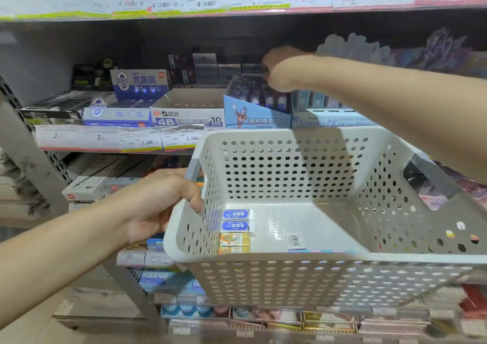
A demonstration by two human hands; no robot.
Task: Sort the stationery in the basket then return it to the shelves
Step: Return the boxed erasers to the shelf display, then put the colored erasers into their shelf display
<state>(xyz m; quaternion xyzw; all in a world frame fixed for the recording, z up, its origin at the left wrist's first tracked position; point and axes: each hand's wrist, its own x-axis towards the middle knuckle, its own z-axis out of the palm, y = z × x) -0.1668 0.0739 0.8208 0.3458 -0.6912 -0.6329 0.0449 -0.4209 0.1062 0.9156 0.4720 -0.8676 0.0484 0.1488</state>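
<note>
Head view: my left hand (pixel 160 201) curls its fingers over the left handle of the white perforated plastic basket (pixel 290 138), erasers (pixel 237 229) inside at near left. My right hand (pixel 283 69) reaches a far shelf's blue display box (pixel 253 115), fingers hidden, grip unclear.

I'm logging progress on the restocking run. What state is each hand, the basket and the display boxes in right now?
Left hand: grips the basket's left handle.
Right hand: reaching into the blue display box; fingers hidden.
Basket: held up, tilted, nearly emptied.
Blue erasers: two, lying in the basket's left corner.
Orange erasers: two, lying beside them.
Barcoded item: lying near the front wall.
M&G eraser box: open, looks empty.
</note>
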